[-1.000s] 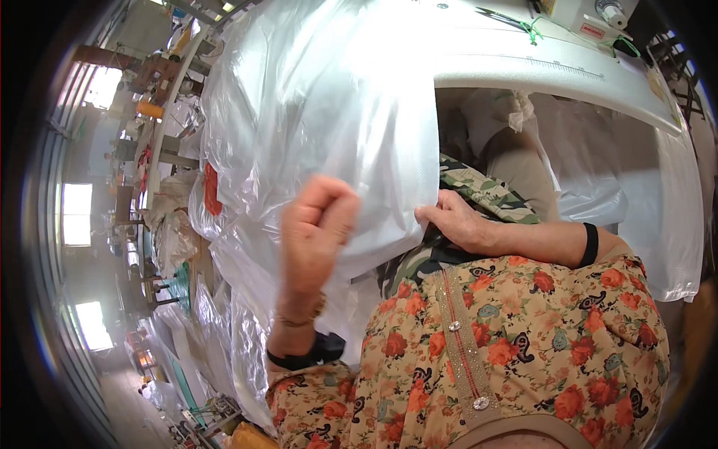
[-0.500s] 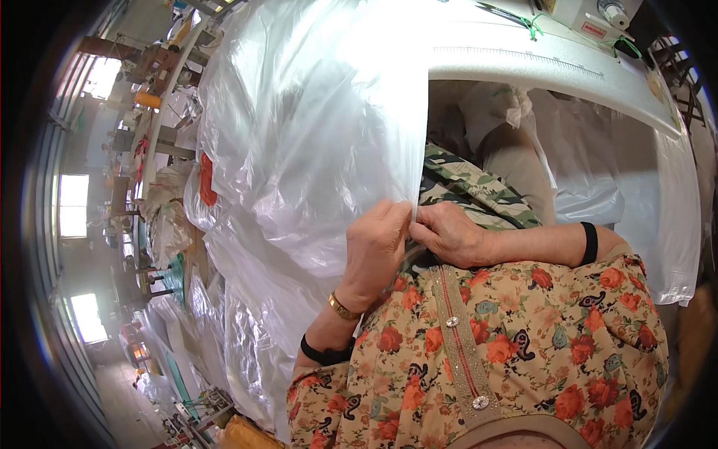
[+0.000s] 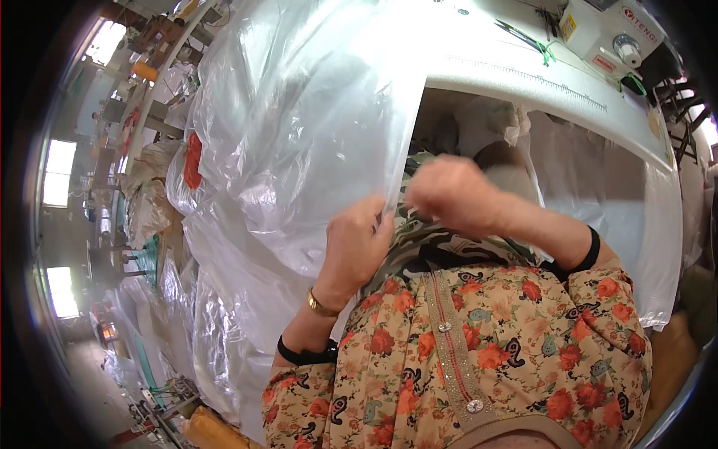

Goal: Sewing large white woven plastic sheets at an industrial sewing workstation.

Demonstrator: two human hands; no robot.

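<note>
Clear plastic sheeting (image 3: 299, 150) spreads from upper left to centre frame; your left hand (image 3: 351, 247) pinches its edge, fingers closed; your right hand (image 3: 452, 196) is blurred nearby, its grip I cannot tell.

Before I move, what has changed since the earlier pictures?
The left hand came rightward from over the plastic sheet and now grips its edge. The right hand, which pinched that edge in both earlier pictures, has moved up and to the right and appears to have let go, though it is blurred. The dark tool with green cord still lies on the white table.
</note>
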